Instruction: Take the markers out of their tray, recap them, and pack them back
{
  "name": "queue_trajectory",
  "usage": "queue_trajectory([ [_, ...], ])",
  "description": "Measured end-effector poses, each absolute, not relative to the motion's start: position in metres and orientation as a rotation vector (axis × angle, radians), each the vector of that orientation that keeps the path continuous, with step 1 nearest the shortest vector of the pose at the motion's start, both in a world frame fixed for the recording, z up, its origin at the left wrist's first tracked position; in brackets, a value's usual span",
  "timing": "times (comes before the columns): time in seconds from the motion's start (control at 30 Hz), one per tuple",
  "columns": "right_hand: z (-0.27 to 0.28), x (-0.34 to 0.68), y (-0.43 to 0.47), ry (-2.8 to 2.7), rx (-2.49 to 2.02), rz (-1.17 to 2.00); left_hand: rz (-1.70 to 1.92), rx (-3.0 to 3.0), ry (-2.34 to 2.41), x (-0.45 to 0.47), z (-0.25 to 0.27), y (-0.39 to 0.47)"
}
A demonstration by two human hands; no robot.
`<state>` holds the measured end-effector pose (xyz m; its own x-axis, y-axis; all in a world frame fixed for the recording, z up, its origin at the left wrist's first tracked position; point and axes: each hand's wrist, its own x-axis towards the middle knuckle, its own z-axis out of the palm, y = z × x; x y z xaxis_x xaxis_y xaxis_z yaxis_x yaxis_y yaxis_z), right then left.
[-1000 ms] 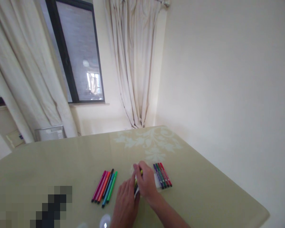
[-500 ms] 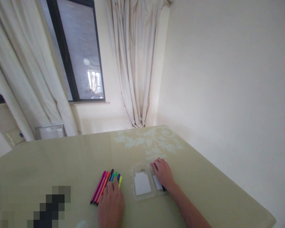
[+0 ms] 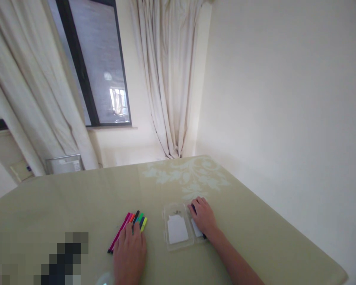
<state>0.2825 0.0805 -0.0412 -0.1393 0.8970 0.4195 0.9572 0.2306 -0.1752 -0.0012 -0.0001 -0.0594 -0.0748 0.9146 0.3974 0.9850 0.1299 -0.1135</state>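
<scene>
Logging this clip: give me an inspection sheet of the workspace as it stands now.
Surface: greenish-beige tabletop with a pale floral pattern towards the far end.
Job's things: cluster of coloured pens; open clear case with a white insert.
Clutter: shiny round thing, cut off by the bottom edge; a pixelated patch hides the lower left.
Hands: left hand lies over the pens' near ends; right hand covers part of the case's right half; grips unclear.
Cables: nothing clearly seen.
Surroundings: curtains, dark-framed window, pale wall.
</scene>
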Motion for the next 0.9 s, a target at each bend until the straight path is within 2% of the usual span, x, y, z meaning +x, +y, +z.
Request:
queue_trajectory([
  [0.9,-0.041,0.284,0.081,-2.082,-1.731,-0.137,-0.308,-1.866,-2.201,-0.009,-0.056,0.007],
])
